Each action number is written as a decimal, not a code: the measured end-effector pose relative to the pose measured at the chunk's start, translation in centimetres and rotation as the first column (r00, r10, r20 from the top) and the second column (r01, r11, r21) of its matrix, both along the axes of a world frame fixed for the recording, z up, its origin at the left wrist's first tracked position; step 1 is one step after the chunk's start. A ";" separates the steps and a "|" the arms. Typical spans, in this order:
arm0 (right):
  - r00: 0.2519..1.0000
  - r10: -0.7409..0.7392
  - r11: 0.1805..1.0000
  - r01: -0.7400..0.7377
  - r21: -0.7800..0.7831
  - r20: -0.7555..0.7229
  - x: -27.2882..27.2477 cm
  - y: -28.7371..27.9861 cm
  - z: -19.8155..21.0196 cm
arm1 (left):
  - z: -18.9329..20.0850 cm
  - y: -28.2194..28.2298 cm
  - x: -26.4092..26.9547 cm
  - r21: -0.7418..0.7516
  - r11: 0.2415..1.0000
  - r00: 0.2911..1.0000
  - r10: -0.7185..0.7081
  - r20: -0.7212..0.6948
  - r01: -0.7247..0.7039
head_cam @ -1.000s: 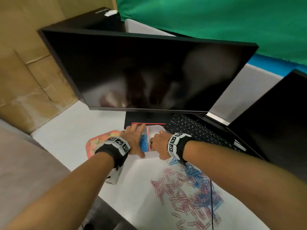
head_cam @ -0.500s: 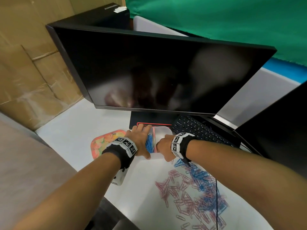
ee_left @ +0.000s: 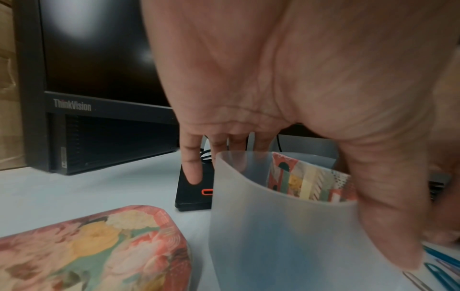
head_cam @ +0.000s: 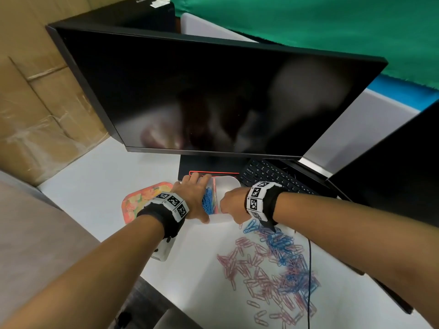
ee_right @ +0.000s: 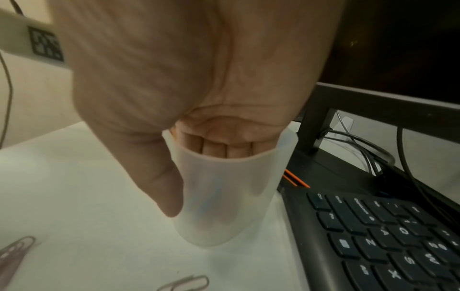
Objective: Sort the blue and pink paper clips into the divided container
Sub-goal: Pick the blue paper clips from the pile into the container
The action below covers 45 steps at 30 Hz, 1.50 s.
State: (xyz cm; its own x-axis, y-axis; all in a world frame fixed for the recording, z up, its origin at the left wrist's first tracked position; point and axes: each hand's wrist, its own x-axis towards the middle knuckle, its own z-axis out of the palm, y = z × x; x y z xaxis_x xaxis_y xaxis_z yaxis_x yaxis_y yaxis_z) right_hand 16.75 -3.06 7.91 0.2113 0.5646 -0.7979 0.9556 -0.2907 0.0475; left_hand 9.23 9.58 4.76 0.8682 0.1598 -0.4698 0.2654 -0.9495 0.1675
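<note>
A frosted translucent container [head_cam: 228, 186] with a patterned divider [ee_left: 306, 181] stands on the white table in front of the monitor base. Blue paper clips [head_cam: 209, 203] fill its left compartment. My left hand [head_cam: 194, 198] grips the left half, fingers [ee_left: 191, 167] down over the far wall and thumb [ee_left: 388, 216] on the near wall. My right hand [head_cam: 231, 205] pinches the near right wall [ee_right: 224, 196], fingers curled inside the rim and thumb [ee_right: 159, 181] outside. A mixed pile of pink and blue clips [head_cam: 273, 269] lies on the table below my right wrist.
A large dark monitor [head_cam: 213, 91] overhangs the container, its black base [head_cam: 209, 166] just behind. A black keyboard [head_cam: 268, 174] lies to the right. A floral tin [head_cam: 140, 200] sits to the left. A thin black cable [head_cam: 309, 269] crosses the clip pile. A second dark screen [head_cam: 403, 186] stands at right.
Both hands stay on the container in the same hold. Only the head view has drifted slightly; nothing on the table has visibly moved.
</note>
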 end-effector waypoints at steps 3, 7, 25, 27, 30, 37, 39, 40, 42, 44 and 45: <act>0.999 -0.036 0.998 0.037 0.045 -0.009 0.0 -0.6 0.6 | 0.0 0.2 0.0 -0.013 1.000 1.000 -0.007 0.009 0.007; 0.973 -0.183 0.962 0.207 0.177 -0.140 0.7 -1.7 1.0 | -0.1 0.4 -0.2 -0.044 0.999 1.000 0.001 0.012 0.000; 0.683 -0.568 0.438 0.723 0.534 -0.459 -0.2 -0.1 2.9 | -0.2 1.3 -1.0 -0.165 0.986 0.995 0.021 0.093 -0.005; 0.652 -0.609 0.376 0.739 0.559 -0.453 0.3 -2.2 3.2 | -0.1 1.3 -0.9 -0.155 0.988 0.996 0.019 0.082 -0.006; 0.578 -0.675 0.279 0.775 0.567 -0.458 1.3 -6.8 2.8 | 0.2 0.7 -0.9 -0.076 0.997 0.997 -0.003 0.072 0.008; 0.412 -0.818 0.180 0.846 0.502 -0.401 -0.1 -17.0 -0.5 | 1.6 -5.4 -1.2 -0.160 0.954 0.832 -0.132 0.539 0.255; 0.378 -0.849 0.166 0.854 0.493 -0.369 -1.0 -18.6 -1.8 | 1.2 -8.4 -1.1 -0.238 0.921 0.871 -0.173 0.460 0.309; 0.360 -0.858 0.155 0.861 0.485 -0.365 -1.5 -19.2 -2.4 | 0.8 -9.7 -0.9 -0.248 0.916 0.889 -0.194 0.415 0.316; 0.330 -0.866 0.128 0.873 0.471 -0.375 -2.4 -20.2 -3.0 | -0.7 -12.1 -0.2 -0.222 0.927 0.915 -0.217 0.342 0.303; 0.318 -0.862 0.111 0.877 0.467 -0.394 -3.2 -20.6 -3.6 | -2.1 -13.3 0.4 -0.173 0.953 0.947 -0.203 0.251 0.250; 0.308 -0.862 0.098 0.880 0.465 -0.401 -3.4 -21.0 -3.9 | -2.7 -13.8 0.7 -0.146 0.964 0.958 -0.191 0.213 0.224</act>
State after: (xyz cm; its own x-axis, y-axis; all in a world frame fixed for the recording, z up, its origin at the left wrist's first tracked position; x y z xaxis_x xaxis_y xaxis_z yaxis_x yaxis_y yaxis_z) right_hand 13.33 -24.05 4.05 0.8503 0.2694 -0.4522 0.0216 -0.8763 -0.4813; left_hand 9.98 -4.27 2.06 0.9510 -0.0997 -0.2927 0.0120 -0.9340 0.3572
